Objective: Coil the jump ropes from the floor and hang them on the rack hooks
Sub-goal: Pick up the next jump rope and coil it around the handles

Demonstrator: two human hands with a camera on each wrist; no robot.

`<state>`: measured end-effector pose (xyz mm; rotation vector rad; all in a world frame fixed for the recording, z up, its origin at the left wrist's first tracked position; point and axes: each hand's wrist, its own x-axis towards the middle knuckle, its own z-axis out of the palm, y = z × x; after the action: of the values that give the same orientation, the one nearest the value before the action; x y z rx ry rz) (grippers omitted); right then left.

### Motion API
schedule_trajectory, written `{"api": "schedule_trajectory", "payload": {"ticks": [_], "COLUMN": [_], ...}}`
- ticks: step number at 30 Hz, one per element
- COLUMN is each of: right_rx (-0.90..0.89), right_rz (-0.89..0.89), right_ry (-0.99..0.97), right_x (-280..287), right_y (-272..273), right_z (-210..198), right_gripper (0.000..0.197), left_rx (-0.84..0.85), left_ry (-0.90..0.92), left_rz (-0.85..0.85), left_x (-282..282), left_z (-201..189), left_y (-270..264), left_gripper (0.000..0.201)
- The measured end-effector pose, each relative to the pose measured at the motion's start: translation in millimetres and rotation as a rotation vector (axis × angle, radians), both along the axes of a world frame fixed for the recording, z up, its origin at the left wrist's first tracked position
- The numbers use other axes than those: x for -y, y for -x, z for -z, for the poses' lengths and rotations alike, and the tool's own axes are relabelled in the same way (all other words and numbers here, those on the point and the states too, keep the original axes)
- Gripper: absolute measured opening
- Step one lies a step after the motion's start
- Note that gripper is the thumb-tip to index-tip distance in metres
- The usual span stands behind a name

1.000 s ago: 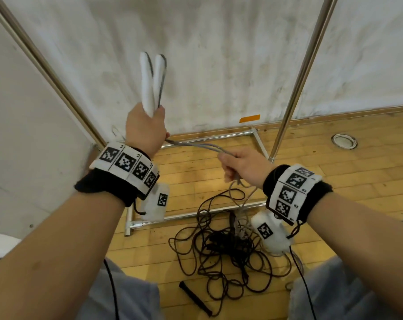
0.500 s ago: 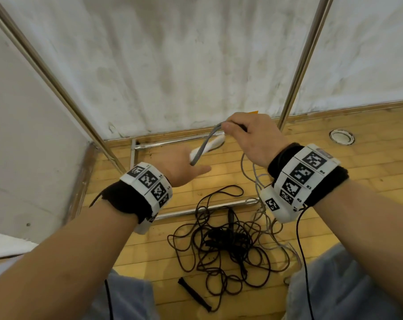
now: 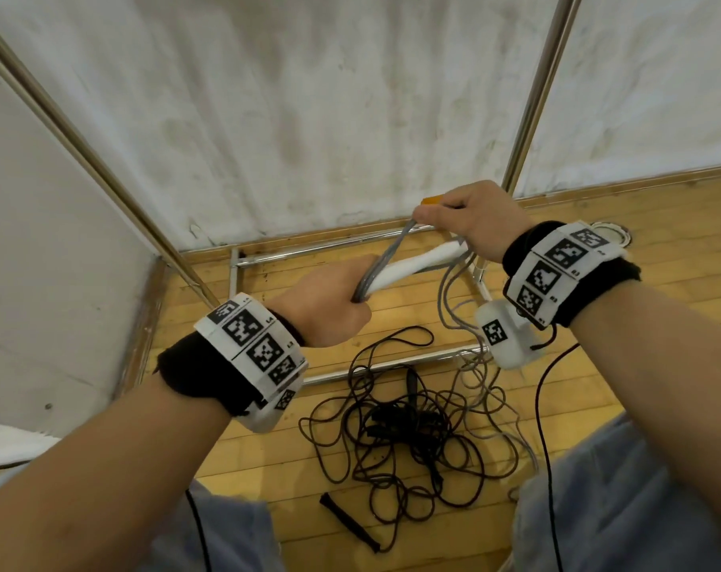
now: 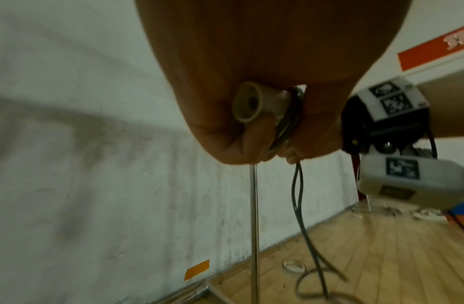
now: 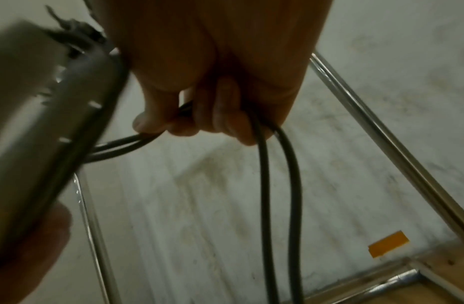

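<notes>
Grey jump rope [image 3: 385, 253] spans both hands, above the floor. Head view: left hand [image 3: 323, 301] fisted round its white handles [image 3: 416, 260] plus a bundle of grey strands; handles point toward right hand [image 3: 474, 220], which pinches the strands with curled fingers. Slack drops from the right hand to the wooden floor [image 3: 660, 324]. Black jump ropes [image 3: 396, 431] lie tangled on the floor below, just in front of the rack base bar [image 3: 375, 367]; one black handle [image 3: 348, 517] lies nearer the person. Rack uprights [image 3: 536, 92] stand against the white wall.

Left wrist view: left hand [image 4: 251, 82] closed tight on a handle end [image 4: 249, 105], grey cord [image 4: 298, 193] hanging down to the floor.

Right wrist view: right hand [image 5: 217, 72] curled round two cord strands [image 5: 277, 185], which hang down; blurred handle at left.
</notes>
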<state>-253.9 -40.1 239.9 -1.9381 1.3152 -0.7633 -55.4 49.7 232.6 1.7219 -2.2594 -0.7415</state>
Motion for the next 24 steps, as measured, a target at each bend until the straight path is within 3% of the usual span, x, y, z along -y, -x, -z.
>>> {"api": "schedule_trajectory", "payload": {"ticks": [3,7,9,11,14,16,20,24], "right_rx": [-0.051,-0.026,-0.057,-0.062,-0.035,-0.069,-0.211,-0.301], "right_rz": [-0.039,-0.013,-0.026,-0.037,-0.063,-0.094,-0.188,-0.286], "right_ry": [-0.017,-0.071,-0.073,-0.071,-0.057,-0.035,0.004,0.034], "right_x": [1,-6,-10,-13,-19,-24,-40,-56], "right_y": [0,-9,-13,-18,-27,-33,-46,-58], "right_z": [0,4,8,12,18,19,21,18], "right_gripper": [0.023,0.043,0.047,0.045,0.031,0.027,0.039,0.042], "left_rx": [-0.252,-0.556,-0.667,-0.750,-0.836,-0.868,-0.872,-0.598], "left_ry": [0.011,0.012,0.023,0.028,0.037,0.041,0.025,0.128], "left_rz": [-0.082,-0.239,-0.315,-0.380,-0.450,-0.536,-0.665,-0.618], "left_x": [-2,-3,-4,-4,-1,5,16,18], "left_z": [-13,-24,-28,-29,-29,-28,-23,-8], "left_y": [-4,-4,-3,-3,-5,-6,-10,-19], "left_gripper": [0.035,0.024,0.038,0.039,0.024,0.022,0.019,0.027]}}
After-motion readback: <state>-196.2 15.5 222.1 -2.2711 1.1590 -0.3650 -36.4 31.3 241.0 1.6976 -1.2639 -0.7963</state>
